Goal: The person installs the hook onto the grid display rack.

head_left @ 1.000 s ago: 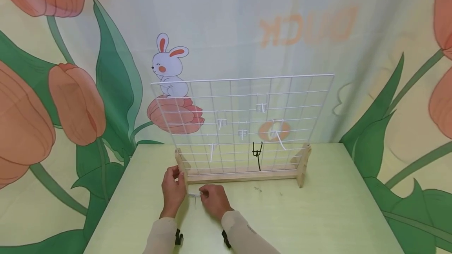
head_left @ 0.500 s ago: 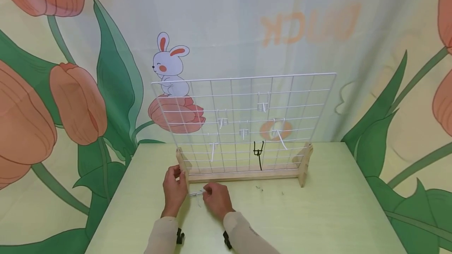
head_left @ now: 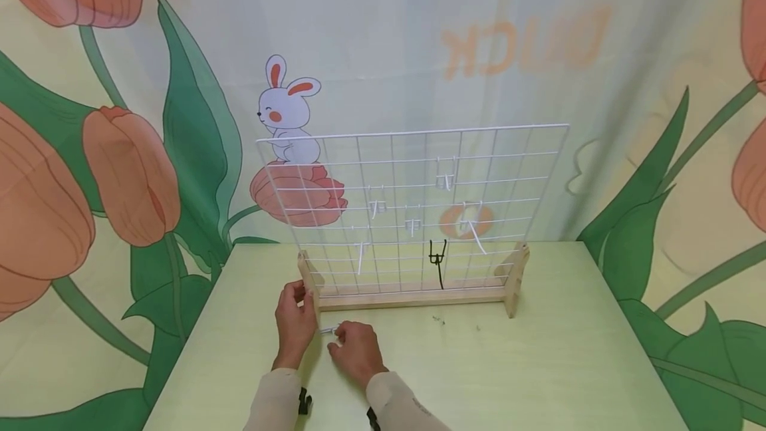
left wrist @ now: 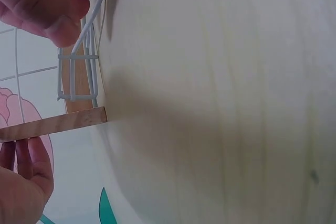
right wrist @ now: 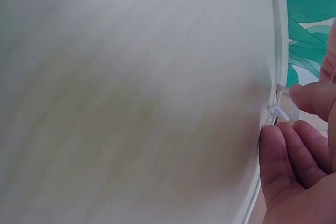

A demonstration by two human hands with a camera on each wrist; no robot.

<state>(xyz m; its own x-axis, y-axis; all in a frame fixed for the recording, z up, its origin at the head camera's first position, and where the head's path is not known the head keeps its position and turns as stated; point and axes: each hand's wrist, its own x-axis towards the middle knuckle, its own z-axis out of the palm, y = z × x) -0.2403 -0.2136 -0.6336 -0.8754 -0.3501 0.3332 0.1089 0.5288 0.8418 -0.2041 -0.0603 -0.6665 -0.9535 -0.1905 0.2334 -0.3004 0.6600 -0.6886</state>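
In the left wrist view, a white wire hook [left wrist: 84, 77] with a small frame and a prong sits low over the tabletop, near the foot of the wooden stand [head_left: 413, 300]. My right hand [head_left: 357, 351] is at the hook, index fingertip right at its end in the head view. Its thumb and fingers are spread, and the right wrist view shows the hook in the gap between them. Beside the stand's left upright [left wrist: 58, 123] is my left hand [head_left: 294, 324], fingertips resting against the wood's outer side. In the head view the hook's right part is hidden by my right hand.
A white wire grid [head_left: 395, 171] rises from the stand, carrying several white hooks and one black hook [head_left: 437, 258]. Small marks [head_left: 439, 319] show on the pale table [head_left: 538, 364]. A printed curtain [head_left: 383, 38] hangs behind.
My right hand tilted the hook and shifted slightly right, then came back left and lower, its thumb and index finger parting. My left hand stays at the upright.
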